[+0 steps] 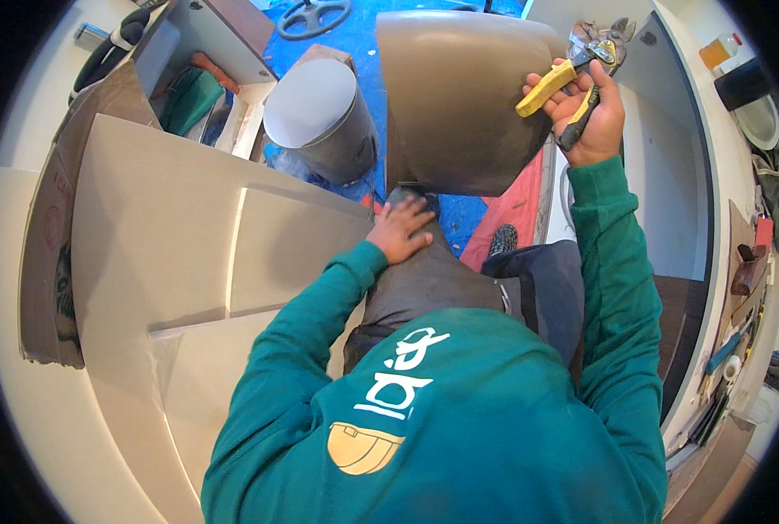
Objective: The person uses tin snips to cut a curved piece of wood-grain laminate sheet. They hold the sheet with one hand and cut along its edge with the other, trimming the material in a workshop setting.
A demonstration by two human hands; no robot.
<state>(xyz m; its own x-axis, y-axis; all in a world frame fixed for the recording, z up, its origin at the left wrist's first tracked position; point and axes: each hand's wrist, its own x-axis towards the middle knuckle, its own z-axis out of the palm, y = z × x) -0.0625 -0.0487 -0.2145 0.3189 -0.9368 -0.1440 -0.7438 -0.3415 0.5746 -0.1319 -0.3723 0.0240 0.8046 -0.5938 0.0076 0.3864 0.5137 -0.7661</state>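
Observation:
My right hand (594,122) is raised at the upper right, its fingers curled round the handles of a pair of snips (554,86). One handle is yellow, the other mostly black, and the metal jaws point up and away from me. My left hand (400,230) lies on my dark trouser leg near the knee, fingers spread and slightly blurred, holding nothing. Just beyond it stands a brown, smooth, curved panel (464,105) with rounded corners. The snips are close to its right edge; I cannot tell whether they touch it.
A grey cylinder (320,113) stands on blue floor sheeting (368,65). Large cardboard sheets (162,218) lean at my left, below an open box-like cabinet (206,52). On the right, a white cabinet frame (669,175) stands before a bench with tools (730,349).

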